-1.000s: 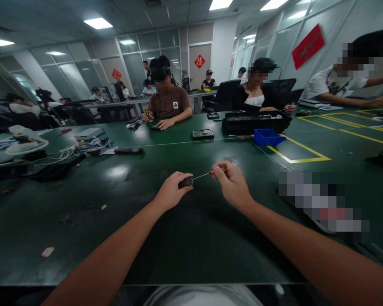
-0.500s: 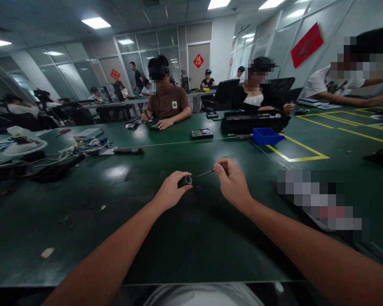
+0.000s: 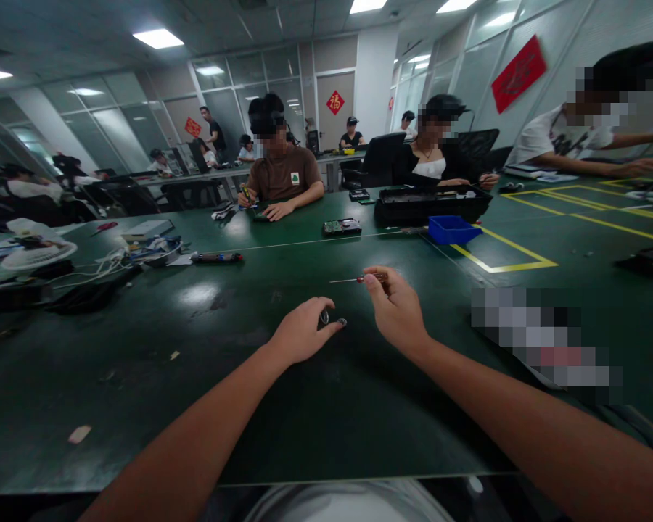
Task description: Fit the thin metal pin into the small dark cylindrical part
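My right hand [image 3: 395, 312] is closed around the handle of a thin screwdriver [image 3: 353, 280]; its shaft points left above the table. My left hand [image 3: 305, 330] curls around a dark cylinder [image 3: 324, 316] with a shiny metal ring at its open end, mostly hidden behind the fingers. At the tip of my left thumb is a small dark round part [image 3: 342, 322]; I cannot tell whether the thumb presses on it or only lies beside it. The screwdriver tip is apart from both pieces.
On the green table [image 3: 283, 420] are a hard drive [image 3: 342, 227], a blue bin [image 3: 453, 230], a black tray [image 3: 432, 206] and a dark tool [image 3: 216, 258]. Cables [image 3: 106, 261] and loose parts lie at the left. Co-workers sit across the table. A blurred-out item [image 3: 544, 344] lies at right.
My left hand has shifted slightly right, its thumb reaching the small round part, and the cylinder is now more hidden. The screwdriver has swung up to nearly level.
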Demonstrator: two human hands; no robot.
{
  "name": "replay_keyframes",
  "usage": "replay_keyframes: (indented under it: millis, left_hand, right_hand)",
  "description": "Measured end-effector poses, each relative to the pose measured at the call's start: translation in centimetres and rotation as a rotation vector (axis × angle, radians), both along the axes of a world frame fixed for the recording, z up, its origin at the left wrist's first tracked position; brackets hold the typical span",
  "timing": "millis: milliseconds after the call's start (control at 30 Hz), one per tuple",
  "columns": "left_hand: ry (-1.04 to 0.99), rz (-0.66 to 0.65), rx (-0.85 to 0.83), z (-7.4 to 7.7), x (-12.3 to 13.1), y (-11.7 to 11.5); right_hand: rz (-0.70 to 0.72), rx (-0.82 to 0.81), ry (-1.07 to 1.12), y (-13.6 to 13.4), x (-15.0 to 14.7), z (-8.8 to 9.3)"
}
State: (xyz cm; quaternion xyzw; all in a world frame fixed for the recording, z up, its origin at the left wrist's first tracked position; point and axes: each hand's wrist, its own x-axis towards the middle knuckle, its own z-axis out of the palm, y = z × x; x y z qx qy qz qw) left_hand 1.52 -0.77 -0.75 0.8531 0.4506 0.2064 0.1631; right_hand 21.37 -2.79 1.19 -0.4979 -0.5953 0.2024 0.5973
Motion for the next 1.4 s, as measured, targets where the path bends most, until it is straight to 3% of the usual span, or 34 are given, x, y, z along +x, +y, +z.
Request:
replay_keyframes:
  millis: [200,333,633,833,1000,1133,1400]
  left_hand:
    - [0.348,-0.082,0.122,-0.4,1.7,0.6]
    - [0.351,-0.115,0.097,0.0,1.7,0.5]
    - [-0.29,0.12,-0.072,0.7,-1.1,2.0]
    - [-0.768,0.307,-0.332,1.6,-4.1,3.8]
    - [-1.222,0.468,-0.519,4.3,-7.9,4.0]
    - [-1.379,0.646,-0.528,6.0,-12.7,3.3]
    - [-1.502,0.974,-0.326,6.1,-24.5,0.5]
  right_hand:
    - [0.014,-0.013,-0.039,0.0,-0.1,-0.3]
    - [0.016,0.011,-0.025,0.2,0.1,-0.6]
    - [0.041,0.001,-0.037,0.2,0.3,-0.5]
    - [0.051,-0.024,-0.049,0.2,0.4,-0.6]
    - [0.039,-0.038,-0.064,0.2,0.5,-0.5]
    - [0.041,-0.034,-0.055,0.3,0.4,-0.6]
    - [0.072,-0.047,-0.01,0.7,0.4,-0.9]
